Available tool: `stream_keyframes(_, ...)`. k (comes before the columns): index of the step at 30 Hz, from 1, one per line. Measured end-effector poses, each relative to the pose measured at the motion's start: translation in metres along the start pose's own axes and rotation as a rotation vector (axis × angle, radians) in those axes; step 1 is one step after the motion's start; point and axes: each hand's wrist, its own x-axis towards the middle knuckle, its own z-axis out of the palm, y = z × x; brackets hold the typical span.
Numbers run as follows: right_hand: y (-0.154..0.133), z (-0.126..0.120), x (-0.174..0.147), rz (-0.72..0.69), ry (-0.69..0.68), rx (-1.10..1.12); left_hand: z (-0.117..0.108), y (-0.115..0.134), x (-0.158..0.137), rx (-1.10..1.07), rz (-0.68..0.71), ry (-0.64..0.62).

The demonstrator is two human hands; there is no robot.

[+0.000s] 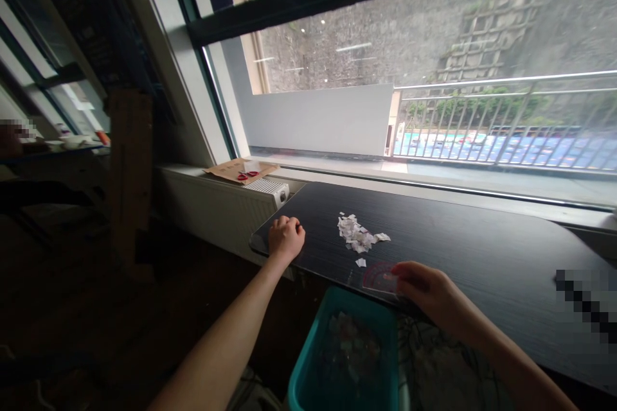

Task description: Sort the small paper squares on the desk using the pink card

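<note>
Paper scraps (357, 236), small and pale, lie in a loose heap on the left part of a black wood-grain worktop (457, 237), about midway between its far and near edges. A couple of stray scraps (361, 262) sit apart, toward the near edge. Just beside these, at that edge, the person's right hand (429, 289) pinches one end of a clear protractor (378, 279) with red markings, fingers and thumb closed on it; whether it touches the surface I cannot tell. The left hand (288, 237) rests at the worktop's near left corner, fingers curled into a loose fist; I cannot tell whether anything is inside. Below the near edge, between the forearms, stands a teal plastic bin (347, 298) with more paper pieces (351, 343) in it. I take the step in hand to be gathering the scraps at the edge, the protractor serving as a scraper. Bringing more over would call for setting it beyond the heap, edge flat, and drawing it gently binward, since such light pieces could scatter. Past the left end, red-handled scissors (248, 175) lie on brown paper (226, 171) by the window.
</note>
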Motion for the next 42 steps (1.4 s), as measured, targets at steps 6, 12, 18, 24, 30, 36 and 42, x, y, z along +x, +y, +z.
stream_keyframes(6,0.01,-0.005,0.017,-0.054,0.042,-0.071,-0.001,0.001,-0.001,0.002,-0.007,-0.003)
stream_keyframes(12,0.008,-0.005,0.039,-0.102,0.096,-0.261,-0.004,0.002,-0.001,0.007,-0.005,-0.006)
stream_keyframes(18,0.013,-0.029,0.015,-0.076,0.065,-0.403,-0.003,0.002,0.0,0.011,-0.004,-0.012)
stream_keyframes(24,0.026,-0.054,-0.006,-0.019,0.128,-0.385,-0.004,0.002,0.001,0.017,-0.003,-0.01)
stream_keyframes(30,0.02,-0.058,-0.01,-0.003,0.091,-0.406,-0.002,0.0,0.003,0.034,0.01,0.002)
stream_keyframes(36,0.024,-0.068,-0.02,-0.009,0.109,-0.399,0.0,-0.001,0.005,0.043,0.011,0.01)
stream_keyframes(42,0.026,-0.063,-0.015,-0.011,0.075,-0.358,0.001,-0.002,0.006,0.045,0.021,0.024)
